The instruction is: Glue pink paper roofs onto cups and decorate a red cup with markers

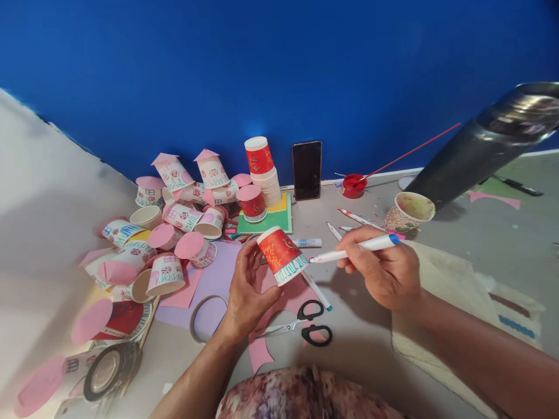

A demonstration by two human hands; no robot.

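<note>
My left hand (248, 291) is wrapped around a red paper cup (279, 251), tilted on its side with its white end facing up and left. Teal zigzag lines run along the cup's lower white band. Between the fingers of my right hand (384, 270) is a white marker (356, 250) with a blue end; its tip is at the cup's decorated band, and I cannot tell if it touches. Below the cup lie black-handled scissors (305, 326) and pink paper scraps (259, 352). A second marker with a teal end (321, 294) rests beneath my hands.
Many decorated paper cups with pink tops (168, 276) are piled at the left, near tape rolls (105, 372). A cup stack (266, 186), a phone (307, 170) and a red paint pot (353, 186) stand along the blue wall. At right are a stained cup (410, 212), a dark flask (484, 139) and a cloth (437, 326).
</note>
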